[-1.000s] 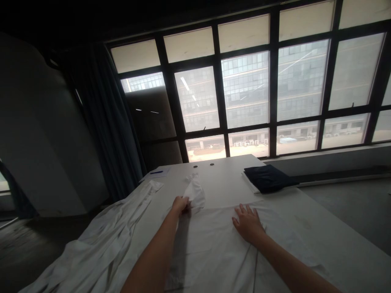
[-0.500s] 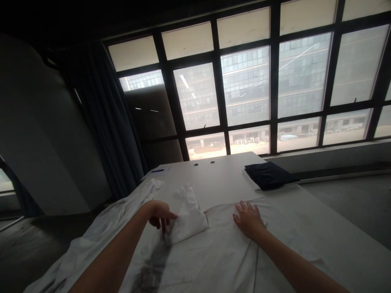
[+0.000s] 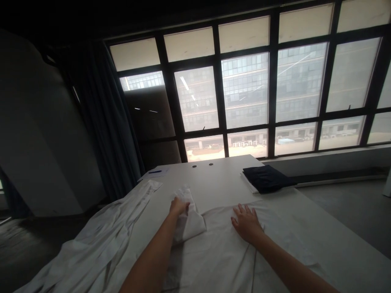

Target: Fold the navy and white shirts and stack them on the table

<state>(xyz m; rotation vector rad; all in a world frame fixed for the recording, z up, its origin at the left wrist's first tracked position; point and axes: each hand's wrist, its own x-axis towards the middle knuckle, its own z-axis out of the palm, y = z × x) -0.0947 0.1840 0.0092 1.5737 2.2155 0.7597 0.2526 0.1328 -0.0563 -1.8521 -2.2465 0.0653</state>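
Observation:
A white garment lies spread over the near part of the table, with wrinkles running through it. Its narrow, sleeve-like part is folded inward and points to the far side. My left hand is closed on the upper end of this sleeve, thumb and fingers pressed together; its fingertips are partly hidden. Fingers spread, my right hand rests flat on the garment's far edge, to the right of the sleeve.
More crumpled white cloth hangs over the white table's left edge. A folded dark garment lies at the right edge on something white. At the far left are a pen and paper. Windows and a dark curtain stand beyond.
My left hand has moved right and away from me, from beside the folded sleeve onto its upper end, and has closed there. My right hand has stayed flat on the garment.

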